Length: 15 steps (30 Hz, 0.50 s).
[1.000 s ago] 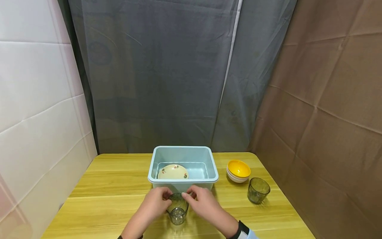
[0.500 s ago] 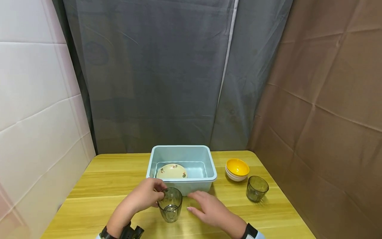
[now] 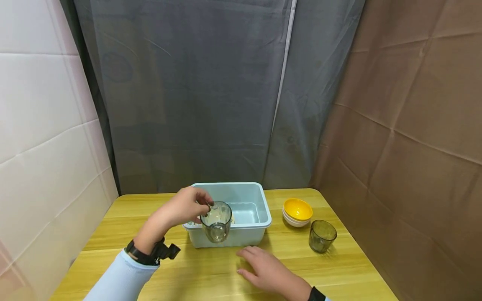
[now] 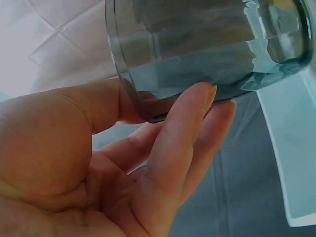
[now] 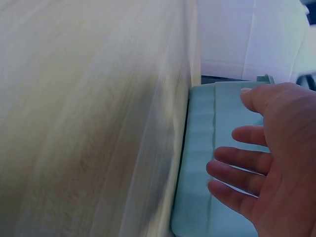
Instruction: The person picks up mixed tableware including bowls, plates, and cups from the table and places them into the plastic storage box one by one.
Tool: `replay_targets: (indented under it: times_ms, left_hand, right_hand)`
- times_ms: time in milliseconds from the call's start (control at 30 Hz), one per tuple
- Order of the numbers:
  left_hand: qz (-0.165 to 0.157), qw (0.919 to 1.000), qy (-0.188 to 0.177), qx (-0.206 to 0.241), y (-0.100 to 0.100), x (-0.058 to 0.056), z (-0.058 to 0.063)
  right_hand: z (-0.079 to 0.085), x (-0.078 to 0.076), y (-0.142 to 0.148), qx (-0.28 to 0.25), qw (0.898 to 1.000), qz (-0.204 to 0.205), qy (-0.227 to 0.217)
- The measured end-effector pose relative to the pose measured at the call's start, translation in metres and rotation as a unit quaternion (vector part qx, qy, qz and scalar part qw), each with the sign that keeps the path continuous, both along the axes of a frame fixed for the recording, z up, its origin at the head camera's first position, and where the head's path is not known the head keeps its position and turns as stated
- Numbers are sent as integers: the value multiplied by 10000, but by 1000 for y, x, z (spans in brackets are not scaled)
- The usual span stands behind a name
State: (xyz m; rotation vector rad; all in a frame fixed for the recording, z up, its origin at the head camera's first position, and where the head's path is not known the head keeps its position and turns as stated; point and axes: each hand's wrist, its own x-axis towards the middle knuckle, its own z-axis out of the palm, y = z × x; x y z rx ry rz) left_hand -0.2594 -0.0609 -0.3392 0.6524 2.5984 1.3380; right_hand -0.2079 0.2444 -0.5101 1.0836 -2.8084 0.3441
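My left hand [image 3: 187,205] pinches the rim of a smoky drinking glass [image 3: 217,222], thumb on one side of the glass wall and fingers on the other. In the head view the glass hangs over the near side of a light blue basin [image 3: 246,236]. The left wrist view shows the glass [image 4: 197,44] close up between thumb and fingers. A cream plate inside the basin is mostly hidden behind the glass. Low over the table in front of the basin, my right hand [image 3: 265,269] holds nothing; its fingers spread apart in the right wrist view.
To the right of the basin, a yellow bowl [image 3: 297,209] sits in a white bowl [image 3: 296,223]. A second smoky glass [image 3: 322,236] stands upright nearer the table's right edge. Cloth hangs behind and on both sides of the wooden table [image 3: 150,209].
Both hands were at the glass one second ago. The right hand has let go and drawn back slightly, while the left has lifted the glass up and forward to the basin.
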Motion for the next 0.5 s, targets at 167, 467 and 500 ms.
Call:
replay_targets:
  times_ms: [167, 467, 500]
  left_hand:
    - [74, 9997, 24, -234, 11, -34, 15]
    - [420, 9990, -17, -163, 41, -85, 1]
    - [459, 9988, -22, -182, 45, -89, -2]
  right_hand:
    - [-3, 3, -1, 7, 9995, 202, 228]
    - [-6, 4, 1, -148, 9995, 170, -242]
    - [-6, 4, 1, -152, 9995, 165, -240]
